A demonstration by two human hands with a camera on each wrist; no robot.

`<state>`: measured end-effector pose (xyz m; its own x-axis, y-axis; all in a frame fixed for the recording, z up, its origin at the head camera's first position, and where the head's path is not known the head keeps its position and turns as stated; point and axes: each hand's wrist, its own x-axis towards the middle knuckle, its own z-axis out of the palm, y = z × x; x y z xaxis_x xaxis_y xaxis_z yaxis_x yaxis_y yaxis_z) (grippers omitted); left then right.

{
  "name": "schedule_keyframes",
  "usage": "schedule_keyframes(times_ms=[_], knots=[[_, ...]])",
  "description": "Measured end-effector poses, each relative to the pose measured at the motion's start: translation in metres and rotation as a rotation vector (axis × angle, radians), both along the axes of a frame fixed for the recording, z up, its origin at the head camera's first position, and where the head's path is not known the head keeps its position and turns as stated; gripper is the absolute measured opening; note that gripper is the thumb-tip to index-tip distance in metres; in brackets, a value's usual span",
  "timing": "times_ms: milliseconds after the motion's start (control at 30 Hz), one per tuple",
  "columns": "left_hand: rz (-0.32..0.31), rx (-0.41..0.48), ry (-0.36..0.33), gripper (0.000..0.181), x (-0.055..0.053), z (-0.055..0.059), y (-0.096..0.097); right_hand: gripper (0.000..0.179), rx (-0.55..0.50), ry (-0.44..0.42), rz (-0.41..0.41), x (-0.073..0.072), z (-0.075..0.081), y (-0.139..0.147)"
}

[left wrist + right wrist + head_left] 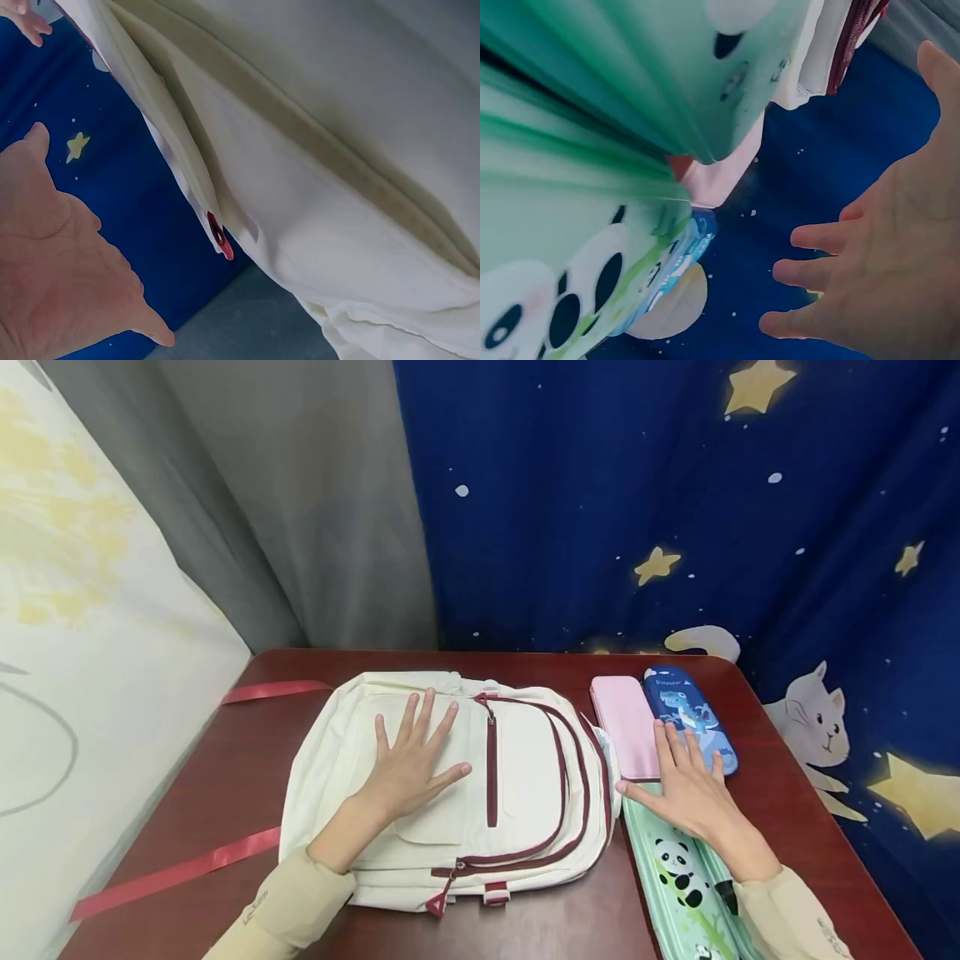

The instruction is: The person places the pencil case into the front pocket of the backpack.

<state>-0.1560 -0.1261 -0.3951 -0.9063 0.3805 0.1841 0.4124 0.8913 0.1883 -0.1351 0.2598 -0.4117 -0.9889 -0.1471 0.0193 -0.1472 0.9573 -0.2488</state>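
A cream backpack (525, 760) with dark red zippers lies flat on the table. Over its front, my left hand (411, 768) hovers with fingers spread, holding nothing; the left wrist view shows the palm raised off the fabric. On the right, my right hand (686, 789) is likewise spread above the pencil cases, its palm bare in the right wrist view. Below that hand lies a green panda pencil case (663, 868), partly covered by the wrist and sleeve. Behind it are a pink case (622, 718) and a blue dinosaur pencil case (686, 702), the blue one partly hidden by the fingers.
The dark red-brown table (555, 918) carries everything. Red straps (180, 868) stretch from the backpack to the left edge. Behind the table hang a grey curtain (322, 527) and a blue star curtain (555, 527); a white patterned curtain (90, 635) borders the left side.
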Motion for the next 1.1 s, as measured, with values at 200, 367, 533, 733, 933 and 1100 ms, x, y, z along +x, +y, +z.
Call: schedule_keyframes(times_ms=[200,367,533,733,933,1100], knots=[[-0.01,0.002,0.005,0.084,-0.002,-0.001,0.004,0.11,0.0,-0.068,-0.061,0.01,-0.003,0.019],[-0.011,0.017,-0.006,0.083,-0.002,-0.003,0.002,0.11,-0.023,-0.137,-0.119,0.023,-0.009,0.039],[-0.006,0.026,0.0,0.083,-0.004,-0.004,-0.001,0.109,-0.032,-0.169,-0.137,0.026,-0.012,0.047],[-0.009,0.027,0.009,0.084,-0.005,-0.004,-0.002,0.11,-0.016,-0.192,-0.142,0.028,-0.011,0.049],[-0.008,0.021,-0.001,0.086,-0.004,-0.002,-0.003,0.11,-0.004,-0.2,-0.141,0.029,-0.011,0.049],[-0.011,0.022,-0.003,0.086,-0.002,-0.003,-0.004,0.11,0.001,-0.213,-0.145,0.032,-0.012,0.049]])
